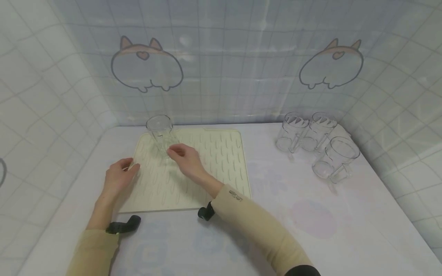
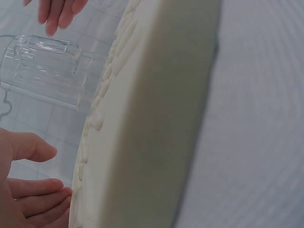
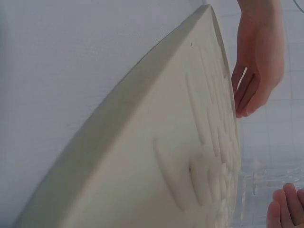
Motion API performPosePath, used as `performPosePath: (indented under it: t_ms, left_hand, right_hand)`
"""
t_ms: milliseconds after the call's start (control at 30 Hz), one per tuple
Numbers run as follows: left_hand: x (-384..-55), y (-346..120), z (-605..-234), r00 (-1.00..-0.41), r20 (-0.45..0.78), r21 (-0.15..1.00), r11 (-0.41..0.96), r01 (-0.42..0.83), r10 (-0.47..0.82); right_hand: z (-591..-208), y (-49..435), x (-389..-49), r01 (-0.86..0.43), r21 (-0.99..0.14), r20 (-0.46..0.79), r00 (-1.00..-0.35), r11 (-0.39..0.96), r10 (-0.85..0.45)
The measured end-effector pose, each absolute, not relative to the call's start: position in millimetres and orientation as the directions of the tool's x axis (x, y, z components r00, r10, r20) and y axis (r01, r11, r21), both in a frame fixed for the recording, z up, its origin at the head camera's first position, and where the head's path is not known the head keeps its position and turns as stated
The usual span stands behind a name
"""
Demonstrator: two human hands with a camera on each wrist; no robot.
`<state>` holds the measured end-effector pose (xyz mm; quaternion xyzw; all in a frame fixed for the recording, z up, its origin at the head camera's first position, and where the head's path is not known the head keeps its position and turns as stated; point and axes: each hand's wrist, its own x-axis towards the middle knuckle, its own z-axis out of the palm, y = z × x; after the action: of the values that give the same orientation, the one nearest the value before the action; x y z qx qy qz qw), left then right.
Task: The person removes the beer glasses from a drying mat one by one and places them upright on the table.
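Observation:
A clear glass mug (image 1: 159, 132) stands upright on the far left part of a cream ridged drying mat (image 1: 214, 172). Close beside the mug's right side is my right hand (image 1: 188, 159), its fingers loosely bent and holding nothing. In the left wrist view a gap shows between those fingertips (image 2: 57, 16) and the glass mug (image 2: 47, 71). My left hand (image 1: 119, 176) is at the mat's left edge, thumb and fingers apart with nothing between them. The right wrist view catches both hands above the mat (image 3: 190, 118), the left hand (image 3: 261, 57) at its far edge.
To the right of the mat, three more clear glass mugs stand upright on the white table: two at the back (image 1: 290, 132) (image 1: 315, 132) and one nearer (image 1: 336, 159). Tile-patterned sheeting (image 1: 235, 76) with cartoon animals rises behind the table and along both sides.

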<state>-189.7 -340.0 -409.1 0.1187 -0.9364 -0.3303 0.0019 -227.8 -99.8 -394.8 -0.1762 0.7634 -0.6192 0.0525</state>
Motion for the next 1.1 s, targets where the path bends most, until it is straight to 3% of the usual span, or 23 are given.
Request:
performPosePath:
  t_ms: [467, 833, 1100]
  left_hand:
    - [-190.5, -340.5, -409.8, -0.967, -0.09, 0.616, 0.75, -0.241, -0.236]
    - [-189.7, -343.9, -407.1, -0.972, -0.079, 0.621, 0.752, -0.222, -0.222]
    - [-190.8, -341.2, -402.9, -0.97, -0.097, 0.628, 0.742, -0.234, -0.224]
  right_hand:
    - [-388.4, -114.1, -237.8, -0.093, -0.989, 0.041, -0.915, 0.111, -0.401]
    - [-386.7, -119.0, -238.7, -0.161, -0.979, 0.111, -0.933, 0.121, -0.341]
    - [-386.0, -120.5, -240.5, -0.14, -0.987, 0.108, -0.94, 0.08, -0.323]
